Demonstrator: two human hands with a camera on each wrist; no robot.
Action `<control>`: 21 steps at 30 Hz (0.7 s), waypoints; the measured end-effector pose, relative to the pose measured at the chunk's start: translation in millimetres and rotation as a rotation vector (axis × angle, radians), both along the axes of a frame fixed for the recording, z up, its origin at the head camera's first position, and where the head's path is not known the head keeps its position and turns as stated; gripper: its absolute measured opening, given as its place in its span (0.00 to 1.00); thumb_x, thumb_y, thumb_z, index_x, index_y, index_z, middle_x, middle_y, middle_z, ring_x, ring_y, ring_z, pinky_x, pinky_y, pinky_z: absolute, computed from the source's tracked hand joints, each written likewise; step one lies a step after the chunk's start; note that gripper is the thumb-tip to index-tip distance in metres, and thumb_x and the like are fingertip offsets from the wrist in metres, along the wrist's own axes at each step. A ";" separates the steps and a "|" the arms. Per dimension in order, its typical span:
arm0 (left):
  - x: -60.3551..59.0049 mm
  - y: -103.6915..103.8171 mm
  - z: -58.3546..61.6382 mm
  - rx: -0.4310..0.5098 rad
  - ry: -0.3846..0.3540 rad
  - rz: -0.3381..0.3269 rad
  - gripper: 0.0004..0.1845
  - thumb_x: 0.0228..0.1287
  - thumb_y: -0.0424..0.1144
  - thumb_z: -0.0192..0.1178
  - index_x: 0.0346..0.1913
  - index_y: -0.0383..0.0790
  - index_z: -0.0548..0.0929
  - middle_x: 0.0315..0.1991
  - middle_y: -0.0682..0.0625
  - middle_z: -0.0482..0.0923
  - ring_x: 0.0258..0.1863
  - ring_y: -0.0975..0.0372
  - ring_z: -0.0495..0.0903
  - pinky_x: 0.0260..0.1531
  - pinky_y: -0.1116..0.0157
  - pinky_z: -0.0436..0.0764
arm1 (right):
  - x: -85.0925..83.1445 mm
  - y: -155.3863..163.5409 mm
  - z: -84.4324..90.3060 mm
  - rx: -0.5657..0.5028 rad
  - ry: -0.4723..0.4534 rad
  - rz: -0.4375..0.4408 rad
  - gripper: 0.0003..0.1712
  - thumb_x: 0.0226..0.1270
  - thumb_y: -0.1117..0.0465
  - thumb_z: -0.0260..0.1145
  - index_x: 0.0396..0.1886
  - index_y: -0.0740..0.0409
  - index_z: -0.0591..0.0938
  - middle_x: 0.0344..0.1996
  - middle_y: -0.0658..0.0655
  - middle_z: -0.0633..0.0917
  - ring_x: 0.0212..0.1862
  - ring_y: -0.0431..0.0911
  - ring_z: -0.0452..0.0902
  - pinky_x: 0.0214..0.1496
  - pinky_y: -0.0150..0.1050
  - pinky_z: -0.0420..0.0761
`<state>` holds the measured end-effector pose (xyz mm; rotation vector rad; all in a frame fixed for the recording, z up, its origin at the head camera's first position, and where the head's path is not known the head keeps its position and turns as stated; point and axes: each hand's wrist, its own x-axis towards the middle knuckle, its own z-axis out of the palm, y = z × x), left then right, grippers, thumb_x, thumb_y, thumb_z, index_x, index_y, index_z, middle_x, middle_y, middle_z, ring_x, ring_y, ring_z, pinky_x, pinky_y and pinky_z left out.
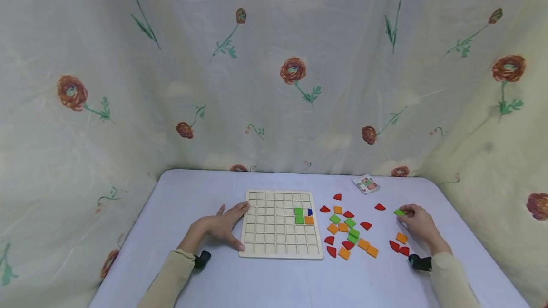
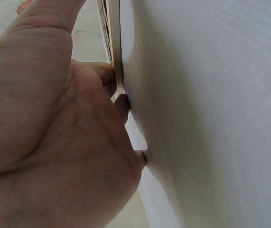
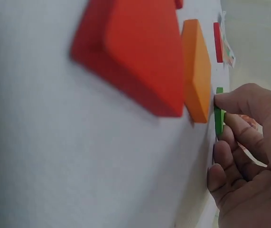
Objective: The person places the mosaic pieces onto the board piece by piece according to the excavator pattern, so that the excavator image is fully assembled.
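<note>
Between my right hand's (image 1: 417, 222) fingertips sits a green tile (image 1: 399, 212), pinched at the table's (image 1: 274, 279) right side. My left hand (image 1: 222, 226) lies flat, steadying the grid board (image 1: 280, 244); I judge four cells filled, most loose tiles (image 1: 348, 236) remaining.

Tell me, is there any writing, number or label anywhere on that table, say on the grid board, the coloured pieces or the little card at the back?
None can be read.
Small card: a green and red print, too small and blurred to tell whether it holds words.
Wooden grid board: plain squares, no numbers or letters.
Coloured pieces, such as the green piece pinched by the right hand: plain, unmarked.
</note>
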<state>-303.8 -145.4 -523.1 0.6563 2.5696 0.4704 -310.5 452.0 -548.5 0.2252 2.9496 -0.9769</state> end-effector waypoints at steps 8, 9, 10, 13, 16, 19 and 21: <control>1.4 -0.2 0.8 -0.002 -0.003 0.000 0.67 0.41 0.66 0.72 0.78 0.44 0.44 0.79 0.51 0.37 0.78 0.54 0.38 0.74 0.43 0.35 | 3.7 -13.8 4.0 -0.008 0.003 -0.016 0.25 0.65 0.57 0.65 0.53 0.72 0.74 0.45 0.70 0.78 0.42 0.55 0.73 0.40 0.39 0.78; 1.3 -0.3 0.5 -0.004 -0.001 0.000 0.67 0.41 0.66 0.72 0.78 0.44 0.44 0.79 0.51 0.37 0.78 0.54 0.38 0.74 0.43 0.35 | 4.9 -19.9 5.7 -0.022 -0.001 -0.010 0.26 0.65 0.56 0.65 0.54 0.72 0.73 0.45 0.69 0.78 0.42 0.54 0.73 0.39 0.38 0.78; 1.2 -0.5 0.2 -0.007 -0.001 -0.001 0.67 0.41 0.66 0.72 0.78 0.44 0.44 0.79 0.51 0.37 0.78 0.54 0.38 0.74 0.43 0.35 | 5.9 -27.4 7.7 -0.030 0.000 -0.006 0.26 0.65 0.55 0.65 0.54 0.71 0.73 0.46 0.69 0.78 0.42 0.53 0.73 0.38 0.36 0.77; 0.7 -0.7 -0.7 -0.008 0.004 -0.003 0.67 0.41 0.66 0.72 0.78 0.44 0.44 0.79 0.51 0.37 0.78 0.54 0.38 0.74 0.43 0.35 | 7.7 -55.3 14.0 -0.052 0.012 0.037 0.27 0.65 0.54 0.66 0.55 0.69 0.73 0.46 0.67 0.79 0.42 0.52 0.73 0.37 0.33 0.77; 0.2 -1.0 -0.9 -0.002 0.003 -0.004 0.67 0.41 0.66 0.72 0.78 0.44 0.44 0.79 0.51 0.37 0.78 0.54 0.38 0.74 0.43 0.35 | 9.2 -90.5 19.6 -0.058 0.041 0.090 0.25 0.63 0.56 0.68 0.54 0.66 0.76 0.45 0.64 0.80 0.42 0.50 0.74 0.37 0.33 0.78; 0.0 -1.6 -1.2 0.001 0.006 -0.007 0.67 0.41 0.67 0.72 0.78 0.44 0.44 0.79 0.52 0.37 0.78 0.55 0.38 0.73 0.43 0.35 | 10.8 -128.4 23.5 -0.085 0.050 0.152 0.21 0.62 0.58 0.68 0.52 0.63 0.77 0.44 0.60 0.81 0.43 0.49 0.74 0.38 0.33 0.78; 0.0 -1.8 -1.6 0.003 0.007 -0.009 0.67 0.41 0.67 0.72 0.78 0.44 0.44 0.79 0.52 0.37 0.78 0.55 0.38 0.73 0.43 0.35 | 11.0 -152.9 25.9 -0.113 0.045 0.182 0.20 0.61 0.58 0.69 0.51 0.61 0.78 0.43 0.58 0.81 0.42 0.48 0.74 0.37 0.33 0.78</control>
